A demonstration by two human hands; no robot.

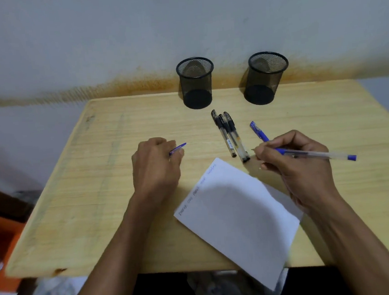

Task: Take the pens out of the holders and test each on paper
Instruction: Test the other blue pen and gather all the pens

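Observation:
Two black mesh holders stand at the back of the table, the left holder [196, 83] and the right holder [265, 78]; both look empty. Three black pens [229, 135] lie side by side in front of them. A capped blue pen [258, 131] lies to their right. My right hand [296, 164] grips an uncapped blue pen [318, 154], its tip just above the paper's top corner. My left hand [155, 165] holds a blue pen cap [178, 148] over the table. The white paper [239, 216] bears a line of writing along its left edge.
The wooden table [87, 192] stands against a pale wall. The paper's lower corner hangs over the table's front edge. An orange object [0, 246] sits on the floor to the left.

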